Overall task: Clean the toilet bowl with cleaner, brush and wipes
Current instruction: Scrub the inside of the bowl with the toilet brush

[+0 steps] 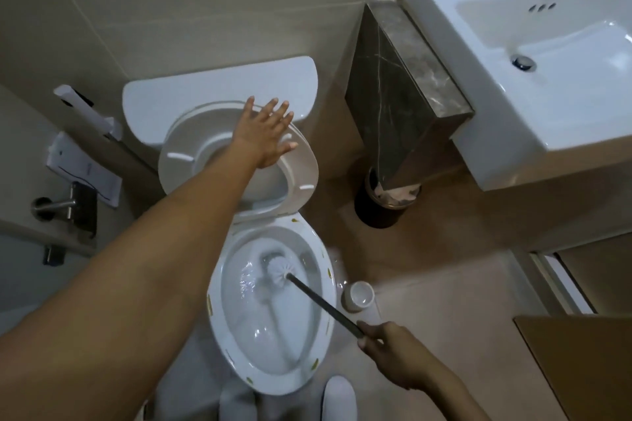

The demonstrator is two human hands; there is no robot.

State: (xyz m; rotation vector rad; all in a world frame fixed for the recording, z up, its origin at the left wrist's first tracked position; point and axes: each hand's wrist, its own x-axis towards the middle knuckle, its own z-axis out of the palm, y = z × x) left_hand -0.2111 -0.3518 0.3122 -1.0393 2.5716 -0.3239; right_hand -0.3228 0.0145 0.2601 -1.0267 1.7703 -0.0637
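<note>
The white toilet bowl point(219, 311) lies open below me, with small yellow-brown spots along its rim. My right hand point(386, 348) grips the dark handle of the toilet brush point(278, 271), whose white bristle head is down inside the bowl near the water. My left hand point(268, 133) reaches forward with straight, spread fingers and rests on the raised seat and lid point(301, 167), which lean back against the cistern point(205, 88).
A white brush holder point(359, 294) stands on the floor right of the bowl. A dark bin point(386, 205) sits beside a marble column point(400, 85), under a white sink point(533, 85). A paper holder point(82, 160) hangs on the left wall. My white shoes point(338, 400) stand at the bowl's front.
</note>
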